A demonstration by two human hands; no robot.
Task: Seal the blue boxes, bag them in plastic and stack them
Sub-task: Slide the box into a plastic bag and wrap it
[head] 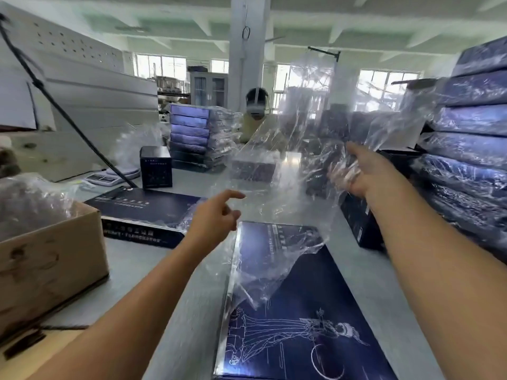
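Observation:
A flat blue box (296, 319) with white line art lies closed on the table right in front of me. A clear plastic bag (288, 187) hangs in the air above its far end. My right hand (354, 171) grips the bag's upper right part. My left hand (216, 218) hovers beside the bag's left edge, index finger stretched out, holding nothing. A second flat blue box (145, 215) lies to the left. Bagged blue boxes are stacked at the right (472, 138) and at the back (192, 133).
A cardboard box (46, 259) with plastic-wrapped goods stands at the left. A small dark cube box (155, 167) and a white scale (109, 176) sit behind the second blue box. Another person (255, 113) with a headset works across the table. A black strap runs diagonally at the left.

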